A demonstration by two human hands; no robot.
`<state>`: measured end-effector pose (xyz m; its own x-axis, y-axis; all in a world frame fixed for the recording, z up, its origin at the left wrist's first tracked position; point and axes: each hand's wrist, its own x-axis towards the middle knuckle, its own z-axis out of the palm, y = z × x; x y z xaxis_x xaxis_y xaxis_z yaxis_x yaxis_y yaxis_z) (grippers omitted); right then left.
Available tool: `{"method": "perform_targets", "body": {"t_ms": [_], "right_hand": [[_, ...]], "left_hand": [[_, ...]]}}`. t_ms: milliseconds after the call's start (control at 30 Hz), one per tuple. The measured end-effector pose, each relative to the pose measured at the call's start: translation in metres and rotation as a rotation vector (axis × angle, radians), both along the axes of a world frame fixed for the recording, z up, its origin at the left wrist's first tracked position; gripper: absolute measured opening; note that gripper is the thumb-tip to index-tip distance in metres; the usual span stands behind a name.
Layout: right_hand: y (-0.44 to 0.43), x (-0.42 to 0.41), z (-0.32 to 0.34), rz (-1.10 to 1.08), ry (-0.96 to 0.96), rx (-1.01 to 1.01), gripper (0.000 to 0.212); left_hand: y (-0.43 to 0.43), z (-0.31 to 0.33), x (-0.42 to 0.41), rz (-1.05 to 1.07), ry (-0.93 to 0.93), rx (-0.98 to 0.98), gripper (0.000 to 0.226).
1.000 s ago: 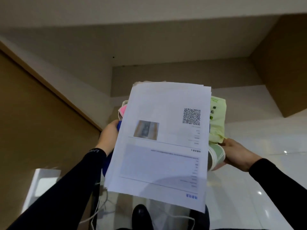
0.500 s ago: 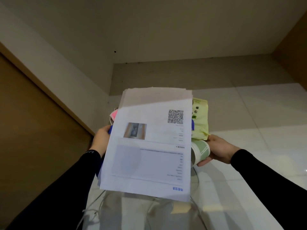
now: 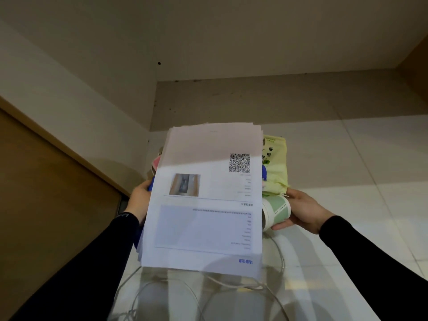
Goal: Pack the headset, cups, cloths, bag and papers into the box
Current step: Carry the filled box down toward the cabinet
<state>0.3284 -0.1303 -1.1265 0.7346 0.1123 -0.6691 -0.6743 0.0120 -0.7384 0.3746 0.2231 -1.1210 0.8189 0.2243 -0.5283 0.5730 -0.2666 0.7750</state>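
Observation:
A sheaf of white printed papers (image 3: 208,205), with a QR code and a small photo, lies on top of a stack held in the air in front of me. Under them a blue edge (image 3: 150,184) shows at the left and right; what it belongs to is hidden. A pink cloth (image 3: 156,162) peeks out at the far left. A pale yellow-green bag (image 3: 275,167) sticks out on the right. My left hand (image 3: 139,200) grips the stack's left side. My right hand (image 3: 303,212) is closed on a white and green paper cup (image 3: 276,210) lying sideways against the stack.
White cables (image 3: 231,284) hang in loops below the stack. Glossy pale floor tiles (image 3: 347,170) stretch ahead to a beige wall corner (image 3: 152,107). A brown wooden panel (image 3: 51,193) stands at the left, another brown surface (image 3: 416,63) at the far right.
The view has lifted and turned toward the wall corner; the black shoe below has gone out of sight. Both hands keep the same hold on the stack and cup.

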Motion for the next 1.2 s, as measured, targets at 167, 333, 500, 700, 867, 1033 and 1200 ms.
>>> {"method": "perform_targets", "body": {"t_ms": [167, 333, 500, 700, 867, 1033, 1200], "right_hand": [[-0.003, -0.015, 0.002, -0.244, 0.16, 0.172, 0.033], [0.0, -0.036, 0.017, -0.436, 0.46, 0.382, 0.055], [0.02, -0.023, 0.032, -0.466, 0.344, 0.403, 0.031], [0.036, 0.023, 0.025, -0.563, 0.213, 0.407, 0.024], [0.043, 0.072, 0.02, -0.589, 0.166, 0.427, 0.032], [0.044, 0.084, 0.022, -0.537, 0.173, 0.304, 0.037], [0.044, 0.081, 0.06, -0.549, -0.063, -0.313, 0.049]], "left_hand": [[0.011, 0.009, -0.032, 0.082, 0.444, -0.16, 0.072], [0.017, -0.001, -0.047, 0.196, 0.55, -0.457, 0.054], [0.002, 0.003, -0.04, 0.305, 0.444, -0.558, 0.032], [-0.015, 0.017, 0.003, 0.399, 0.274, -0.522, 0.037], [-0.015, 0.025, 0.043, 0.376, 0.153, -0.617, 0.038], [-0.019, 0.029, 0.046, 0.381, 0.111, -0.348, 0.033], [-0.042, 0.076, 0.045, 0.182, -0.309, 0.415, 0.015]]}}
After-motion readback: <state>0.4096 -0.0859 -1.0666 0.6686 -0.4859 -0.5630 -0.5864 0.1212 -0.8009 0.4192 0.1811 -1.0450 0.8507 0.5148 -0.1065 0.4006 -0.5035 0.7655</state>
